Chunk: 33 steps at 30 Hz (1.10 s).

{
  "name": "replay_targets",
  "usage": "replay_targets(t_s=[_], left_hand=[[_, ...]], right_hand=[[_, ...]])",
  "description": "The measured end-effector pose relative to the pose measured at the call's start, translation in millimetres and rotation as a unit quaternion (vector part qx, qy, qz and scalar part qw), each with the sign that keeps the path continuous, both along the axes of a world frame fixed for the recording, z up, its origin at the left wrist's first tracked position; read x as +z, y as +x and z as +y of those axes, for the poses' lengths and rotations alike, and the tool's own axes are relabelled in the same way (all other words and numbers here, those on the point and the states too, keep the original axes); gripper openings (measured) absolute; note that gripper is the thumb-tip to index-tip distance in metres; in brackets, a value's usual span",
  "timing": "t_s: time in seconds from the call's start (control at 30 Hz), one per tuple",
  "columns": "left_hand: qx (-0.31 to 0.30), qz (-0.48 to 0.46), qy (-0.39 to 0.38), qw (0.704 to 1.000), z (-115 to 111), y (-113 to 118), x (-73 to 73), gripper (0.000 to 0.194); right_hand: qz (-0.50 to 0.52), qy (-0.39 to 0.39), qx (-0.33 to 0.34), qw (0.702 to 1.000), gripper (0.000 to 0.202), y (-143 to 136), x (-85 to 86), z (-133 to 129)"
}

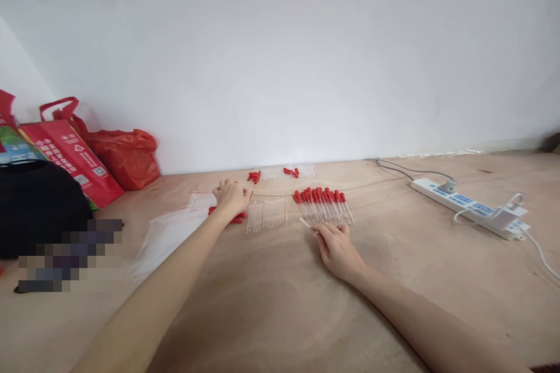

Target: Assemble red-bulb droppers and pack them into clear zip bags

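Observation:
My right hand (339,247) is closed in a pinch on a clear glass dropper tube (305,222), whose bare end points up and left. Just beyond it lies a row of droppers with red rubber bulbs (321,195) fitted on their tops. My left hand (231,195) is curled over a pile of loose red rubber bulbs (238,218); its fingertips are hidden, and I cannot make out what is in them. Between my hands, bare clear tubes (268,213) lie side by side on the wooden surface (271,285).
Farther back are small groups of red bulbs (254,176) and a clear bag (308,170) by the wall. Zip bags (168,236) lie left. Red bags (126,157) and a black item (44,207) stand far left. A corded power strip (468,207) lies right.

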<state>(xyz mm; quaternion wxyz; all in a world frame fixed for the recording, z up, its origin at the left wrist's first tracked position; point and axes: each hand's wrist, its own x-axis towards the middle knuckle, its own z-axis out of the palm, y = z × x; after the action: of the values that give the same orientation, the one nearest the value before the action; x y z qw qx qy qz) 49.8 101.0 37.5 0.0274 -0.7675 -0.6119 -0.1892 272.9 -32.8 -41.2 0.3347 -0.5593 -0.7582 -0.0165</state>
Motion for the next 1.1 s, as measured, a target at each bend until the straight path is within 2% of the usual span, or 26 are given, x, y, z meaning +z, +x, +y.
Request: replay_targets(t_s=[0.07,0.1,0.17,0.2,0.23,0.3,0.4,0.6,0.8,1.1], left_hand=[[-0.052,0.006,0.021,0.998,-30.3,1.3,-7.4,0.021],[-0.099,0.013,0.026,0.995,-46.4,1.4,-14.7,0.018],[-0.258,0.026,0.058,0.964,-75.0,0.3,-33.0,0.017],[-0.294,0.017,0.067,0.953,-85.7,-0.9,-42.3,0.015],[-0.304,0.002,0.073,0.950,-93.3,-2.5,-50.5,0.014],[-0.289,-0.022,0.081,0.954,-99.4,-6.2,-62.1,0.013],[-0.267,-0.019,0.083,0.960,-94.7,-10.3,-67.5,0.023],[-0.280,-0.041,0.091,0.955,-91.5,-5.4,-63.7,0.015],[-0.286,-0.083,0.076,0.952,-101.8,0.7,-62.1,0.014],[-0.297,-0.088,0.083,0.947,-102.1,0.2,-61.4,0.019]], right_hand=[[0.003,-0.001,0.005,1.000,0.020,-0.6,1.1,0.3],[0.003,-0.001,0.009,1.000,0.020,-1.3,1.6,0.7],[-0.001,0.001,0.018,1.000,0.019,-3.3,1.9,1.5],[-0.004,0.003,0.024,1.000,0.019,-4.3,1.8,1.9],[-0.007,0.004,0.031,0.999,0.019,-5.3,1.6,2.0],[-0.011,0.002,0.045,0.999,0.018,-6.7,1.3,1.9],[-0.014,-0.002,0.057,0.998,0.017,-7.5,1.3,1.1],[-0.008,-0.005,0.082,0.997,0.015,-12.4,2.7,1.1],[0.020,0.010,0.115,0.993,0.012,-20.4,5.4,-2.0],[0.002,0.010,0.119,0.993,0.013,-20.2,7.1,-4.0]])
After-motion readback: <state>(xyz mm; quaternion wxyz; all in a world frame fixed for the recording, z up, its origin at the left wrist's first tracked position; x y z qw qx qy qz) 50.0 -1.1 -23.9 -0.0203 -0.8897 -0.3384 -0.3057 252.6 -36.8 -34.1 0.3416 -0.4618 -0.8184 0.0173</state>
